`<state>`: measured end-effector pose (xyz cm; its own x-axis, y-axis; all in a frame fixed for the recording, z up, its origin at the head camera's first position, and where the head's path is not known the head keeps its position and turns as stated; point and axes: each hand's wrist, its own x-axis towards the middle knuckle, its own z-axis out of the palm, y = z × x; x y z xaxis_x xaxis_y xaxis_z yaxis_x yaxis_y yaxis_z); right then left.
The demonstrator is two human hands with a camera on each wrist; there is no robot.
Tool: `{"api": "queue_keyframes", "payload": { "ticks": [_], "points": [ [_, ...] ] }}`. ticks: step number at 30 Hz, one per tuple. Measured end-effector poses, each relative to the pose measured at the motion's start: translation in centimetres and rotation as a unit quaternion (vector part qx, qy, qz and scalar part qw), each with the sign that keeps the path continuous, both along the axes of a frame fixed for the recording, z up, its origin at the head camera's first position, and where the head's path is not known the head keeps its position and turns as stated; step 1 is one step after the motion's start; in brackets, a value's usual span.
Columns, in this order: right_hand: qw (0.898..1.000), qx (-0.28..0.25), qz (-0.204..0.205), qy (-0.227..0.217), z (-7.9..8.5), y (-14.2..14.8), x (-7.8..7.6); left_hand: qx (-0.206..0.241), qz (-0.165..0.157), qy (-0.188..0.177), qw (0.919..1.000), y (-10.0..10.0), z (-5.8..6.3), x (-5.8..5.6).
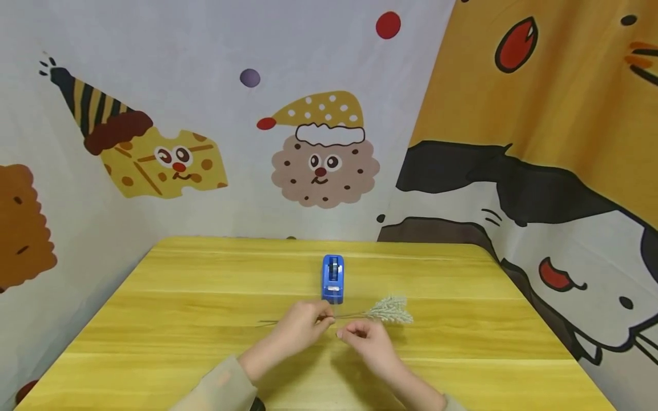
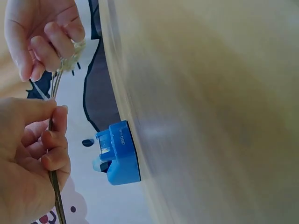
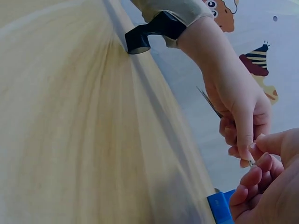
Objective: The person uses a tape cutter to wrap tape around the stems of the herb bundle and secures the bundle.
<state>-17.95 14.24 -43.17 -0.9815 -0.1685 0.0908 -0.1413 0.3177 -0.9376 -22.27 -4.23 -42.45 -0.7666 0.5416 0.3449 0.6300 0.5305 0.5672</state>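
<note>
My left hand (image 1: 303,322) grips the thin stems of a small dried flower bunch (image 1: 392,311), whose pale fluffy heads point right. In the left wrist view, the dark stems (image 2: 55,186) run through the curled fingers and out below the palm. Close beside it, my right hand (image 1: 371,341) pinches a narrow whitish strip of tape (image 2: 39,90) between thumb and forefinger; the strip reaches to the stems at the left thumb. Just beyond the left hand stands a blue tape dispenser (image 1: 333,278), touched by neither hand as far as I can tell.
Both hands work above a yellow wood-grain table (image 1: 205,285). Behind it hangs a curtain (image 1: 319,51) printed with cartoon figures. A black camera mount (image 3: 156,30) sits on the left wrist, by the sleeve.
</note>
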Motion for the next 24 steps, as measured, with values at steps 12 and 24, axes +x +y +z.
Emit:
{"api": "queue_keyframes", "payload": {
  "ticks": [12,24],
  "points": [
    [0.999,-0.026,-0.024,-0.035,-1.1,-0.1,0.6,0.000,-0.038,-0.007,0.9992,-0.4,0.3,0.8],
    [0.991,-0.089,-0.059,-0.080,-2.3,-0.4,1.1,-0.049,-0.008,0.014,0.9987,-0.3,0.4,1.1]
  ]
}}
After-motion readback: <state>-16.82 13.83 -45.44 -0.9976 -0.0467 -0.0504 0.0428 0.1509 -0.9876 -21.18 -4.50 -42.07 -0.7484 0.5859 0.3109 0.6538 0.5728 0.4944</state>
